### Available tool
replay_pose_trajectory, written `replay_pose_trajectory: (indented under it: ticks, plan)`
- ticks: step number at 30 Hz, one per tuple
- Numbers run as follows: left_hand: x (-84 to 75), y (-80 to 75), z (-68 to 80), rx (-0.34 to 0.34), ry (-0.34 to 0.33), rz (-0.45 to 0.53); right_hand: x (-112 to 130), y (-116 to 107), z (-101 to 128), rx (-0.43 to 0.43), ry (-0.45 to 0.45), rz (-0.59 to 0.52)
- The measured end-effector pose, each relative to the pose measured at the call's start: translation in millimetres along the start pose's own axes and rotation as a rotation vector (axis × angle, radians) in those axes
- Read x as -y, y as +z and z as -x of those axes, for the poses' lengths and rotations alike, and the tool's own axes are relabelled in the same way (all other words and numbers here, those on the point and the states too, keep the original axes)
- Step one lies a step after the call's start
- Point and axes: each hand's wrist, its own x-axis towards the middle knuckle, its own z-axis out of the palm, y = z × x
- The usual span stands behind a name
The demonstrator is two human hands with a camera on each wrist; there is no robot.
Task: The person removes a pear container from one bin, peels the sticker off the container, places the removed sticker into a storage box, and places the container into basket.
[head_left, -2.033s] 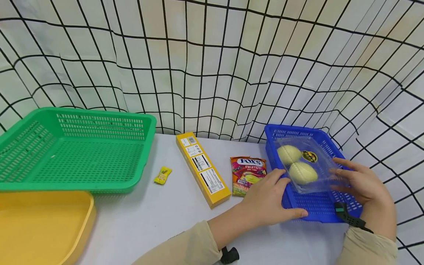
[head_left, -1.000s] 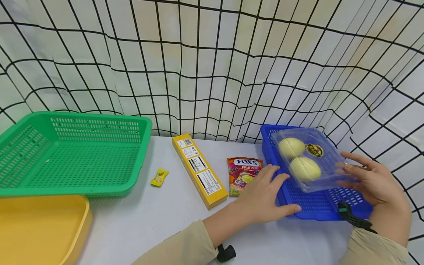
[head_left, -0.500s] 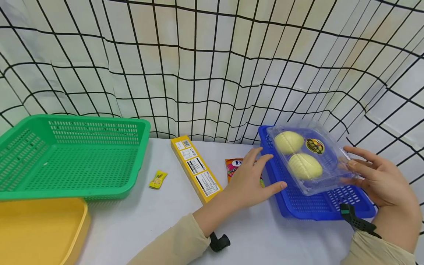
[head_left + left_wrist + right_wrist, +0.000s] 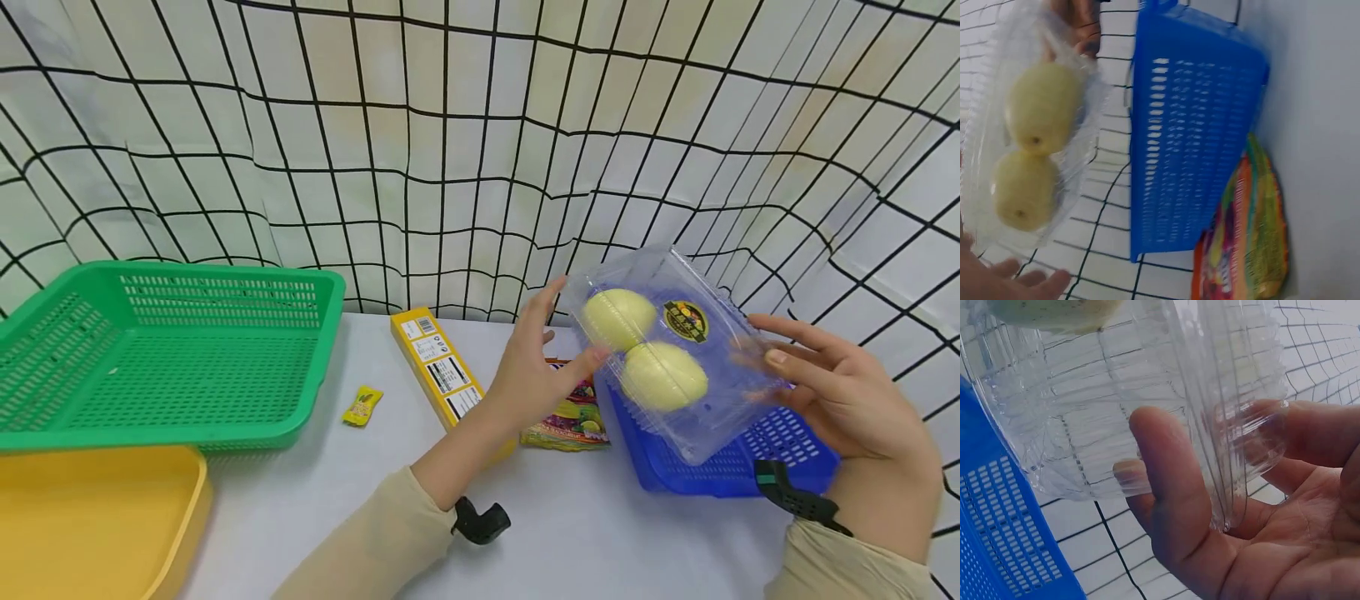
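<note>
Table with green basket, head view only.

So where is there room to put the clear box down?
Bare room lies inside the green basket, on the yellow tray, and on the white table in front of the yellow box. It is crowded around the candy bag and blue basket.

Both arms wear long beige sleeves that end at the wrists, leaving the left hand and right hand bare. Each wrist carries 1 black strap; the right one has a teal patch, the left one a stubby black mount.
</note>
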Motion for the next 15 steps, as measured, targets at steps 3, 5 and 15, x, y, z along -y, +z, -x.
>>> replay_pose_trajectory:
  ticks: [3,5,15]
  plan:
    - [-1.8,-14.6,-3.2,0.017,0.015,0.069,2,9,-4,0.035,-0.032,0.012]
    - [-3.7,-23.3,-4.1,0.022,0.010,0.114,2,15,-6,0.048,-0.054,0.017]
    - [-19.7,-50.2,7.8,0.020,-0.046,0.098,3,35,-14,0.092,-0.092,-0.010]
